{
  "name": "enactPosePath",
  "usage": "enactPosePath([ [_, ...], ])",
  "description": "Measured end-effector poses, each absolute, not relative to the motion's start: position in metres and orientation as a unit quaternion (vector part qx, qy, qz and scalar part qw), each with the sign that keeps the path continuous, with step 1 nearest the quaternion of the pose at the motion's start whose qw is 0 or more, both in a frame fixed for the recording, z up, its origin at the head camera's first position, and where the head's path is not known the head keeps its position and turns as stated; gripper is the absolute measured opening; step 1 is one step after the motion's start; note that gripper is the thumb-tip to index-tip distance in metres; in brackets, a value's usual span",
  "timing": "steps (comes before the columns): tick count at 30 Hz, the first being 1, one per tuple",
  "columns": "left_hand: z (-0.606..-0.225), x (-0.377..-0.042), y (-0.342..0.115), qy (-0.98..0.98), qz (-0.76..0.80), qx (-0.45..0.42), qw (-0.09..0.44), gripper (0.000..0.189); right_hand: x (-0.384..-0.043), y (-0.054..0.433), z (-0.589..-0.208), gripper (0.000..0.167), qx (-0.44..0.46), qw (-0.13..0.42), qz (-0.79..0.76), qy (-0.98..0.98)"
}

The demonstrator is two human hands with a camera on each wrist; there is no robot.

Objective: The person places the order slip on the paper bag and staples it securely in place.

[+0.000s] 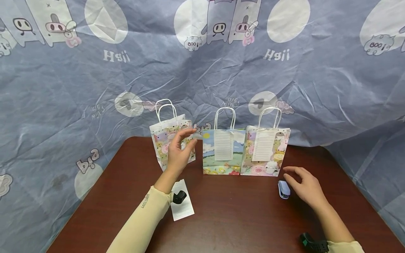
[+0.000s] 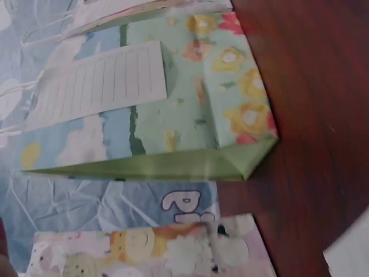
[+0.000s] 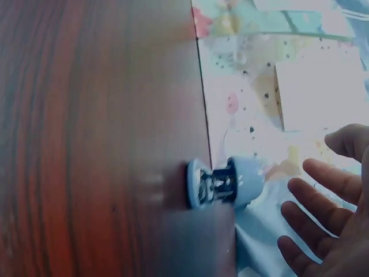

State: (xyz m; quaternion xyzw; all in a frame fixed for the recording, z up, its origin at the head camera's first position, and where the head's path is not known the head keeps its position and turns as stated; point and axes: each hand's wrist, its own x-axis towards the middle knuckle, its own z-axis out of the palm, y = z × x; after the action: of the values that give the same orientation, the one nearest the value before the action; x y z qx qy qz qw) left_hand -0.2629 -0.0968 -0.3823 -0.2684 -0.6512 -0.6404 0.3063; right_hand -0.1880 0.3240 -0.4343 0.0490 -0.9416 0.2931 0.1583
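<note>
My left hand (image 1: 181, 149) is raised in front of the left paper bag (image 1: 160, 140), near the left edge of the middle bag (image 1: 209, 160). Its thumb and fingers are bent toward each other, with a gap between the tips. The middle bag has a meadow print and a lined paper slip (image 1: 223, 146) on its front. My right hand (image 1: 305, 186) hovers beside a small blue stapler (image 1: 284, 189), fingers loosely spread. In the right wrist view the stapler (image 3: 248, 182) lies apart from the fingertips.
At the right stands an animal-print bag (image 1: 250, 165) with another lined slip (image 1: 264, 144). A loose paper slip (image 1: 185, 207) lies on the brown table (image 1: 234, 218), partly under my left wrist. Behind the table hangs a grey-blue printed cloth (image 1: 196, 80).
</note>
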Motion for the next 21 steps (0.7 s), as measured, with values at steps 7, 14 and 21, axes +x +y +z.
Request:
enactPosePath([
  [7, -0.395, -0.245, -0.117, -0.710, -0.623, -0.251, 0.213, 0.030, -0.184, 0.307, -0.415, 0.025, 0.066, 0.189, 0.325, -0.924],
  [14, -0.414, -0.226, -0.142, -0.774, -0.585, -0.197, 0.143, 0.028, -0.185, 0.282, -0.397, 0.025, 0.107, 0.173, 0.381, -0.902],
  [21, -0.435, -0.203, -0.177, -0.819, -0.542, -0.148, 0.115, 0.028, -0.189, 0.257, -0.378, 0.031, 0.135, 0.111, 0.502, -0.847],
])
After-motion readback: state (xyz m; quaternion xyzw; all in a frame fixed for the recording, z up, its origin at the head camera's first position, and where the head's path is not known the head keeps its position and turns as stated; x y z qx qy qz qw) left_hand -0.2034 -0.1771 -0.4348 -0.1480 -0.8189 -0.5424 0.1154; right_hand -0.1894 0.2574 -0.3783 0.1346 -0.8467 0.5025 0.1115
